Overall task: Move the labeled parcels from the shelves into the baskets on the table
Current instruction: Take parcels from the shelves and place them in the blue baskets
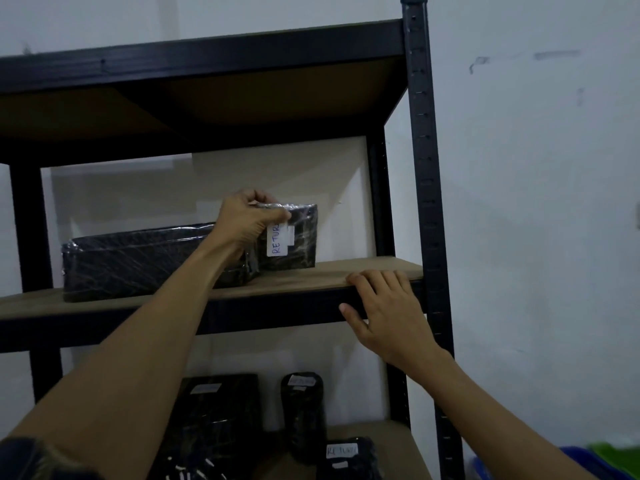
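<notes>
A black metal rack (pixel 420 168) with wooden boards is seen against a white wall (pixel 536 202).

The middle shelf (pixel 346 275) is loaded with two parcels in dark plastic wrap. A long parcel (pixel 138 261) is laid flat along the left part of the board. A small parcel (pixel 301 237) is stood upright just beside its right end, toward the back of the shelf.

On the lower shelf (pixel 388 441) three more wrapped parcels are noted:
- a flat parcel (pixel 221 410) is leaned upright at the left;
- a round parcel (pixel 304 410) is stood on end next to it;
- a low parcel (pixel 346 459) is placed in front, with a white label reading "RETURN".

The left hand (pixel 246 220) is clamped on the upper left corner of the small parcel, fingers curled over its top edge and thumb pressed on its front face. The parcel is not yet lifted; its base is seen on the board.

The right hand (pixel 384 306) is rested on the front edge of the middle shelf. Its fingers are laid flat and apart on the board, and its thumb is set against the black front beam. Nothing is held by it.

A white label (pixel 277 240) on the small parcel's front is marked "RETUR", the rest being covered by the left hand.

Slivers of a blue basket (pixel 585 462) and a green basket (pixel 616 452) are recorded in the lower right corner.
</notes>
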